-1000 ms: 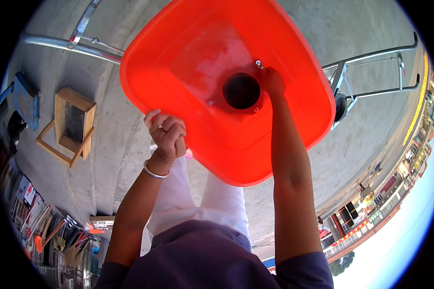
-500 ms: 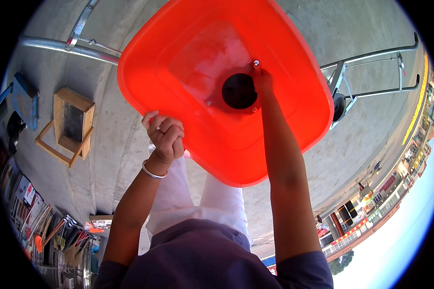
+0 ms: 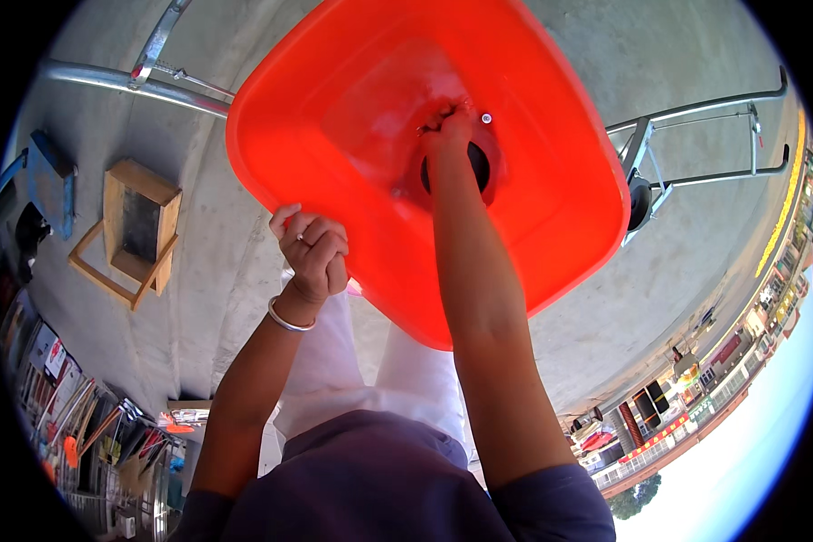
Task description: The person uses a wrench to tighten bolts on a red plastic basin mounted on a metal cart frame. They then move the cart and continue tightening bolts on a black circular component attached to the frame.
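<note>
A large orange-red plastic tub (image 3: 551,208), square with rounded corners, fills the upper middle. In its floor is a dark round hole (image 3: 480,172). A shiny bolt head (image 3: 486,118) sits at the hole's upper right. My right hand (image 3: 447,132) reaches into the tub, its bent fingers pressed together against the floor at the hole's upper left. Whatever the fingertips pinch is too small to make out. At the tub's lower left rim, my left hand (image 3: 312,251) is closed, with a ring on one finger and a bangle on the wrist. Its curled fingers hide whatever is inside.
Metal tubing (image 3: 135,86) runs out from under the tub at left, and a tubular metal frame (image 3: 696,113) with a black wheel (image 3: 639,200) at right. A wooden box (image 3: 140,221) and a blue object (image 3: 51,185) lie on the concrete floor. Long-handled tools (image 3: 90,425) stand lower left.
My right hand has moved left from the upper-right bolt to the hole's upper left, leaving that bolt in view. The left hand has hardly moved.
</note>
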Demonstrator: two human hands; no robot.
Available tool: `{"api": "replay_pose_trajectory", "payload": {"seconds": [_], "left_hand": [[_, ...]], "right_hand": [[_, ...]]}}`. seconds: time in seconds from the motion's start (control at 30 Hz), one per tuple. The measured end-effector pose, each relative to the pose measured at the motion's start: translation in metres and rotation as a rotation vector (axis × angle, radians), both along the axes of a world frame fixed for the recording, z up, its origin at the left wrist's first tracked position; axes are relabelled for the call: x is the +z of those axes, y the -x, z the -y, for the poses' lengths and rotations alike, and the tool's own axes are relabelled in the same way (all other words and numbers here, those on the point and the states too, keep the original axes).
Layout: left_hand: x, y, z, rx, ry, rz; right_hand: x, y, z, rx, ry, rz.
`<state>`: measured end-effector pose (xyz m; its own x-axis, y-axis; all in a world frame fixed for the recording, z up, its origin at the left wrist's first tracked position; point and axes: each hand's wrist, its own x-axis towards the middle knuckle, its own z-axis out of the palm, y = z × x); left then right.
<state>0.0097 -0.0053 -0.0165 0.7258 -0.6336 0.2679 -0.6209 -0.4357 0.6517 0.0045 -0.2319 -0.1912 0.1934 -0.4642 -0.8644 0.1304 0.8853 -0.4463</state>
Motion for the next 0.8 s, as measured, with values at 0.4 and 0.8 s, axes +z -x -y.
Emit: {"api": "replay_pose_trajectory", "payload": {"seconds": [0.4, 0.8], "left_hand": [[-0.003, 0.000, 0.002, 0.016, 0.053, 0.013], [-0.001, 0.002, 0.003, 0.008, 0.026, 0.014]], "right_hand": [[0.001, 0.094, 0.082, 1.308, 0.879, -0.855], [-0.002, 0.089, 0.108, 1.392, 0.719, -0.615]]}}
